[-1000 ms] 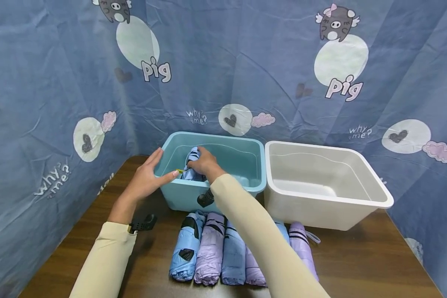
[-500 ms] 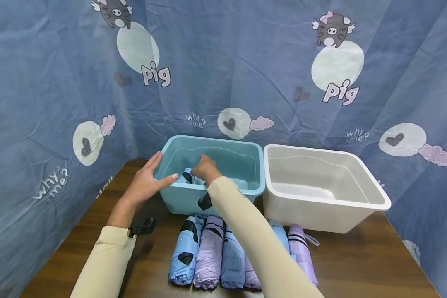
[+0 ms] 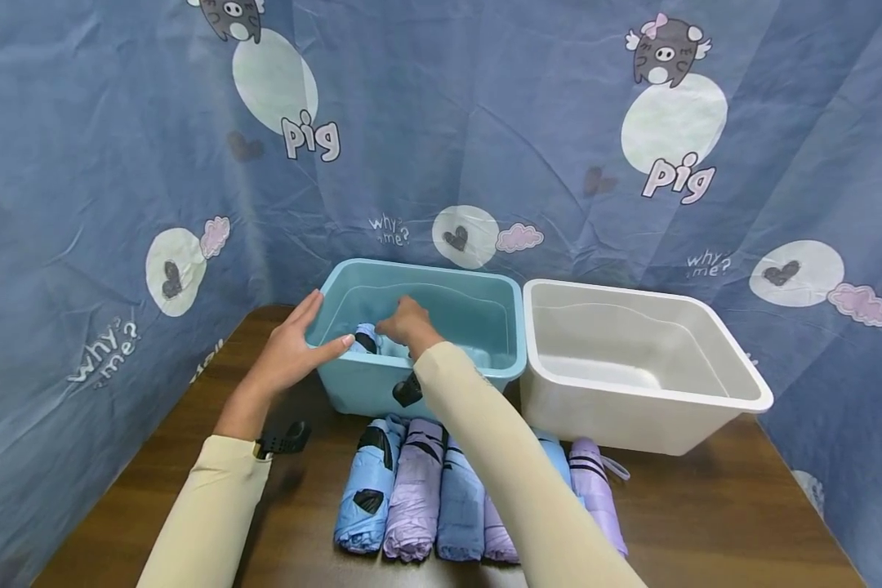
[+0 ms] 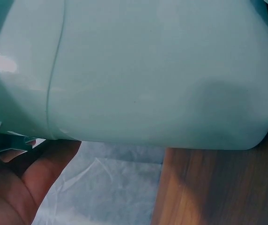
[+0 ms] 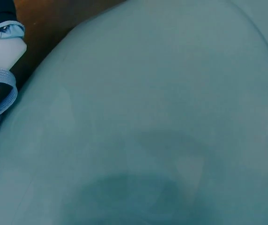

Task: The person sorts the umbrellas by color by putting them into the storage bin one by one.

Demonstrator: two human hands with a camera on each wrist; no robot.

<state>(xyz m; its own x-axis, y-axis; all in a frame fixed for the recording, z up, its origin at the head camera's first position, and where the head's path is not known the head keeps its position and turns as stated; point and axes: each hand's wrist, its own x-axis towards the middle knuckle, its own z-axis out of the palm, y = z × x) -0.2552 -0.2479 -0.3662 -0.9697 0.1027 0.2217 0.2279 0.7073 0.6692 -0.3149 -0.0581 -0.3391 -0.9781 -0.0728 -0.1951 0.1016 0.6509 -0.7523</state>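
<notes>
A teal bin (image 3: 441,373) stands at the back of the table. My left hand (image 3: 288,351) rests at its left end, fingers extended along the outside and thumb over the front corner of the rim. In the left wrist view that hand (image 4: 26,183) shows at the bin's edge. My right hand (image 3: 409,322) reaches down into the bin over the front wall. Beside it lies a folded blue umbrella (image 3: 365,337) with a black band, its visible end right at my knuckles. The right fingers are hidden, so I cannot tell whether they still grip it.
A white bin (image 3: 632,416) stands to the right, against the teal one. Several folded umbrellas lie side by side in front: blue (image 3: 363,506), purple (image 3: 412,510), darker blue (image 3: 461,514), and a lilac one (image 3: 595,490) with a loop. My right sleeve (image 3: 500,457) covers part of the row.
My right hand has lowered the blue umbrella from near upright to lying deeper in the teal bin, over the first half second. My left hand has stayed at the rim.
</notes>
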